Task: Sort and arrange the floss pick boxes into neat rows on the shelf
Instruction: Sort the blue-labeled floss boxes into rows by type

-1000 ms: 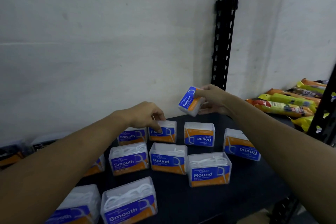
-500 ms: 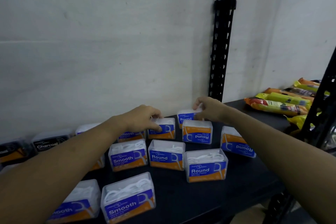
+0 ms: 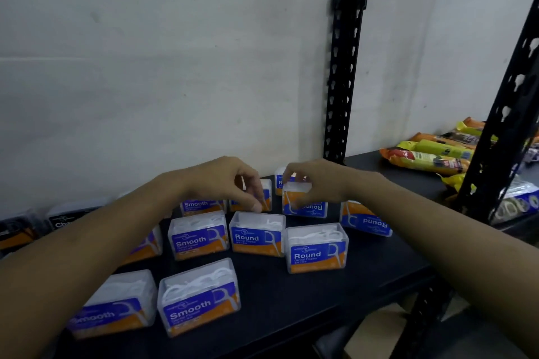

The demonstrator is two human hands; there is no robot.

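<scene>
Clear hard-plastic floss pick boxes [image 3: 256, 237] with blue-and-orange labels are standing in loose rows on the black metal shelf [image 3: 379, 259].
Through the head camera I am seeing my left hand [image 3: 221, 183] pinching the top of a back-row box [image 3: 267, 188], while my right hand [image 3: 318, 183] is curling over the upside-down Round box [image 3: 309, 208]; I cannot tell whether it is gripping. I am judging them light, rigid and slick, best pinched across the short sides near the lid.

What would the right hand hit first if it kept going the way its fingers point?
Most likely the upside-down Round box just under its curled fingers. The right hand may be touching its top, but depth is unclear. Behind that stands another box.
</scene>
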